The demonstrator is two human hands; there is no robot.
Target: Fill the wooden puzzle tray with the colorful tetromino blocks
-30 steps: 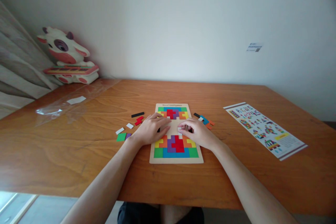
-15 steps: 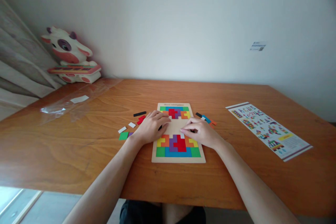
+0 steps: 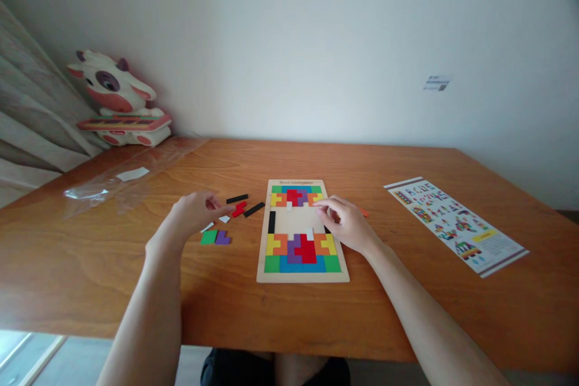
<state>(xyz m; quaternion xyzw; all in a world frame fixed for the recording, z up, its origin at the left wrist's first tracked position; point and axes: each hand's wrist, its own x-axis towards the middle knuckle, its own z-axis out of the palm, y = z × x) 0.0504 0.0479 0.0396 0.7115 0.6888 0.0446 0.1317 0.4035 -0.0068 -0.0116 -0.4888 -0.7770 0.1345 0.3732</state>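
Note:
A wooden puzzle board [image 3: 303, 278] lies before me, with coloured block pieces along its near and far ends and bare wood across its middle. My right hand [image 3: 346, 223] is over the board's right side, thumb and fingertips pinched near the far rows; whatever is between them is too small to make out. A black strip [image 3: 272, 222] lies in the board's left side. Off to the left, my left hand [image 3: 192, 214] hovers over loose pieces, thumb and fingers apart, close to a small white piece [image 3: 225, 219] and a red piece [image 3: 239, 209].
Loose black strips [image 3: 254, 209], a green square [image 3: 208, 237] and a purple piece [image 3: 222, 237] lie left of the board. An orange piece [image 3: 364, 212] shows behind my right hand. A printed sheet [image 3: 456, 226] is at right; plastic wrap [image 3: 104, 190] and a cow toy keyboard [image 3: 124, 123] are at left.
My left hand has left the board and moved left to the loose pieces, uncovering the black strip in the board. My right hand has shifted slightly toward the far rows.

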